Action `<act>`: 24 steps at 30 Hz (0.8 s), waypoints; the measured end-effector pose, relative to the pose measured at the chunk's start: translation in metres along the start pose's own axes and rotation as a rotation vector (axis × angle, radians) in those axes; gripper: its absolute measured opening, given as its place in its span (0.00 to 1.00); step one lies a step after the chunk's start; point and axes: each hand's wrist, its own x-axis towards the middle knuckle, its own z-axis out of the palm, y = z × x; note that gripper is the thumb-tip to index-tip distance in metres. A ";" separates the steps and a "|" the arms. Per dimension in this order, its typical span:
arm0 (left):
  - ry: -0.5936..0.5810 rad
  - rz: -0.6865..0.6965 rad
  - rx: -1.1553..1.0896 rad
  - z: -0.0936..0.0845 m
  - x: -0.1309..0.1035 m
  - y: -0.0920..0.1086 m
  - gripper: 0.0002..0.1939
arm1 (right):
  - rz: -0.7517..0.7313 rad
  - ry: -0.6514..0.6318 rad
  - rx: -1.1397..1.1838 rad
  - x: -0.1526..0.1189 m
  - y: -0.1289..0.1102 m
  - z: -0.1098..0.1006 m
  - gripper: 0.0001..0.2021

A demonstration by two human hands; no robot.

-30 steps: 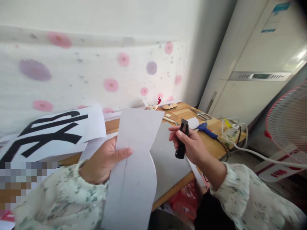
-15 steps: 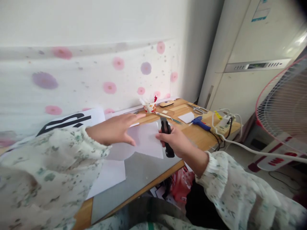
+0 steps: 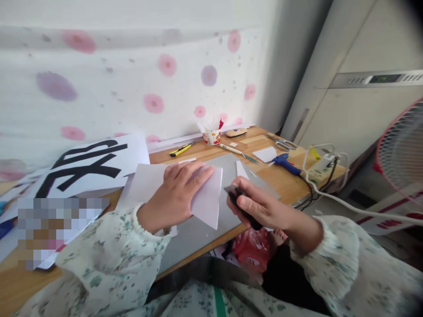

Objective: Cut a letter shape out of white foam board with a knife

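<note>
My right hand (image 3: 256,202) is wrapped around a black utility knife (image 3: 246,209), its blade bare and pointing left. The knife is in the air above the front edge of a grey cutting mat (image 3: 188,244), apart from the white board. My left hand (image 3: 180,191) is closed on a white board piece (image 3: 208,200), whose right edge stands out beside the thumb; the fingertips are partly hidden. Another white sheet (image 3: 142,176) extends out to the left under that hand. A narrow white offcut (image 3: 242,169) lies on the mat to the right.
Along the back are a yellow cutter (image 3: 182,149), a paper cup (image 3: 211,136), a pen (image 3: 231,149) and scissors (image 3: 284,143). A blue glue gun (image 3: 287,164) and power strip (image 3: 322,167) with cables sit right. Lettered paper (image 3: 132,147) lies left; a fan (image 3: 403,154) stands right.
My left hand has come down from above the sheet and closed on the board piece. The knife has moved back from the board's right edge and tilted. The head view has shifted down and left.
</note>
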 end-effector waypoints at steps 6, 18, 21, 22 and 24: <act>0.049 0.015 -0.162 0.007 -0.025 -0.013 0.38 | -0.067 -0.073 -0.382 0.010 0.013 0.013 0.17; 0.223 -0.003 -0.290 -0.001 -0.033 -0.012 0.42 | -0.142 -0.012 -0.425 0.030 0.008 0.036 0.15; 0.232 -0.007 -0.296 0.001 -0.033 -0.013 0.41 | -0.141 0.005 -0.407 0.032 0.007 0.038 0.16; 0.222 -0.007 -0.302 0.001 -0.034 -0.013 0.40 | -0.140 0.010 -0.406 0.033 0.006 0.038 0.16; 0.203 -0.007 -0.314 0.001 -0.034 -0.012 0.40 | -0.140 0.020 -0.422 0.034 0.005 0.039 0.17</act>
